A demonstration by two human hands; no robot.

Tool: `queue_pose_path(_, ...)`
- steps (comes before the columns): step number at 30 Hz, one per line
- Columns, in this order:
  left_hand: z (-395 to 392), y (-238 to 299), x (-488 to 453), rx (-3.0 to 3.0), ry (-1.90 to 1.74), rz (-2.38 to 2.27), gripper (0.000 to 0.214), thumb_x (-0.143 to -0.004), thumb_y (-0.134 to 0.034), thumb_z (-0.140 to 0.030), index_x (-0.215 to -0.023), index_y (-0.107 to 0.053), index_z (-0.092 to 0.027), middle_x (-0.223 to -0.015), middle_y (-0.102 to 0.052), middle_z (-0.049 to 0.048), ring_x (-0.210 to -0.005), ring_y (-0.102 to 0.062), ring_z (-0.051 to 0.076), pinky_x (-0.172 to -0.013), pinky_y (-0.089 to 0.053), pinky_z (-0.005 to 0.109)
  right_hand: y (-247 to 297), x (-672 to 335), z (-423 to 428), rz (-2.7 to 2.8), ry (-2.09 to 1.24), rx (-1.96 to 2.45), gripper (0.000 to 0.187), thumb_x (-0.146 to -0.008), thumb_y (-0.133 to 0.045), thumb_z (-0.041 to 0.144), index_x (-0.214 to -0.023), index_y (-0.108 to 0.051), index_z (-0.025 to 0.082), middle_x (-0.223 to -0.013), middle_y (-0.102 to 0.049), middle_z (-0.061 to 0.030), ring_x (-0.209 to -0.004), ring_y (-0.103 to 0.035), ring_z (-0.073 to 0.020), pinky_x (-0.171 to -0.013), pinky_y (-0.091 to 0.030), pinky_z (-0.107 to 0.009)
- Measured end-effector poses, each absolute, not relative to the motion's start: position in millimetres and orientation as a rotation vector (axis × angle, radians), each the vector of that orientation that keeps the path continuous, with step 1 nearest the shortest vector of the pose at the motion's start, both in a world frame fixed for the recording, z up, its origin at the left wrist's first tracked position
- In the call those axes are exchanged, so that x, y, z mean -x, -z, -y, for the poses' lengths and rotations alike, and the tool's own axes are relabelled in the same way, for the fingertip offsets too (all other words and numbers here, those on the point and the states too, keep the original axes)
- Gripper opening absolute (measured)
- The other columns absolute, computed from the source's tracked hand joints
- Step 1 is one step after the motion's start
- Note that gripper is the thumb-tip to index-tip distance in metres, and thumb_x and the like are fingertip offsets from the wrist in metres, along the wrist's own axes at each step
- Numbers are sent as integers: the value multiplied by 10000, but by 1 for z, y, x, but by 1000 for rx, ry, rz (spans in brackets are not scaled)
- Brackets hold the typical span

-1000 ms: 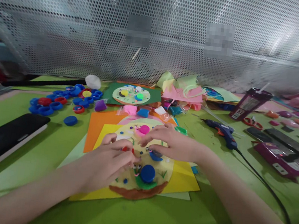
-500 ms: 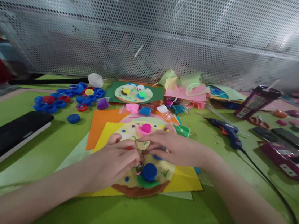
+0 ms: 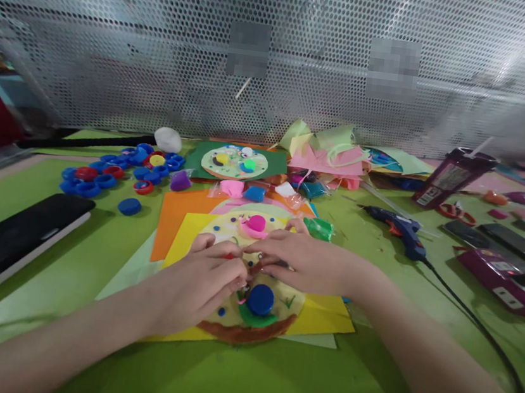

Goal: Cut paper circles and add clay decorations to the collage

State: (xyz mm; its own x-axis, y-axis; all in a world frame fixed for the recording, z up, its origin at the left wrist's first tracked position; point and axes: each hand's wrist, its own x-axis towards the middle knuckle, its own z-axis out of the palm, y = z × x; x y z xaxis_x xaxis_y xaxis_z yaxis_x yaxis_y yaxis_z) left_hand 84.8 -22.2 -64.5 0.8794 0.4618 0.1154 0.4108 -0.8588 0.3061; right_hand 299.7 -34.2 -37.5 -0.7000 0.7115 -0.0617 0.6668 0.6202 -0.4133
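A round cream disc (image 3: 295, 296) decorated with clay lies on yellow paper (image 3: 329, 316). It bears a blue bottle cap (image 3: 260, 299), a green clay crescent (image 3: 257, 318), a pink clay ball (image 3: 256, 223) and a brown clay edge (image 3: 245, 335). My left hand (image 3: 207, 276) is over its left half, fingers curled into a pinch. From the other side my right hand (image 3: 303, 256) reaches in, its bent fingertips close together and nearly meeting the left ones. Something small and brown shows between the fingertips; the fingers hide most of it.
Several blue and red bottle caps (image 3: 86, 189) sit left, behind a black case (image 3: 17, 243). A second decorated disc (image 3: 233, 162) lies on green card at the back, near small clay packets (image 3: 232, 189). On the right are a glue gun (image 3: 397, 226), scissors (image 3: 456, 212) and a purple can (image 3: 453, 178).
Both hands keep almost the same pose over the disc, with only slight finger shifts. The view has moved a little.
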Motion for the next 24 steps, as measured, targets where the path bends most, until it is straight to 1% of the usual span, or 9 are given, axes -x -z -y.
queue_pose_path(4, 22, 58, -81, -2704, -303, -729, 295, -935, -235, -209, -918, -529, -219, -900, -576, 26, -915, -512, 203, -822, -291, 374, 36, -300, 35, 2720, -627, 1151, 303, -883, -432, 124, -1159, -549, 164, -1062, -642, -105, -1032, -542, -240, -859, -387, -399)
queue_pose_path(7, 21, 55, -77, -2713, -345, -803, 286, -936, -226, -222, -882, -506, -221, -887, -575, 22, -889, -517, 201, -813, -303, 371, 35, -301, 36, 2695, -627, 1134, 311, -888, -418, 123, -1170, -542, 158, -1051, -647, -102, -1017, -551, -231, -853, -391, -389)
queue_pose_path(10, 22, 57, -76, -2778, -350, -814, 281, -939, -217, -226, -840, -480, -214, -884, -586, 29, -854, -528, 197, -810, -292, 378, 35, -301, 36, 2701, -646, 1171, 308, -883, -416, 113, -1154, -556, 157, -1027, -658, -95, -1004, -560, -234, -867, -383, -410)
queue_pose_path(12, 23, 60, -77, -2825, -344, -781, 288, -939, -211, -215, -835, -480, -206, -875, -595, 33, -834, -540, 196, -802, -280, 382, 36, -302, 36, 2716, -636, 1198, 309, -876, -421, 108, -1147, -562, 157, -1047, -656, -100, -1019, -555, -243, -883, -374, -429)
queue_pose_path(15, 27, 63, -78, -2846, -337, -742, 314, -937, -206, -205, -838, -503, -196, -844, -603, 36, -803, -555, 200, -791, -274, 383, 37, -302, 35, 2723, -621, 1207, 315, -877, -425, 118, -1160, -556, 163, -1102, -642, -108, -1047, -553, -246, -886, -380, -424)
queue_pose_path(20, 29, 61, -78, -2763, -356, -794, 298, -934, -218, -191, -892, -513, -207, -872, -612, 19, -832, -565, 191, -815, -258, 384, 38, -302, 35, 2717, -612, 1201, 309, -873, -437, 114, -1152, -563, 157, -1118, -639, -118, -1057, -553, -254, -894, -376, -430)
queue_pose_path(24, 28, 61, -79, -2755, -328, -822, 270, -938, -216, -196, -840, -467, -207, -883, -613, 20, -820, -563, 188, -811, -257, 388, 38, -301, 35, 2720, -634, 1197, 296, -878, -436, 125, -1138, -574, 158, -1082, -654, -106, -1012, -571, -245, -854, -398, -404)
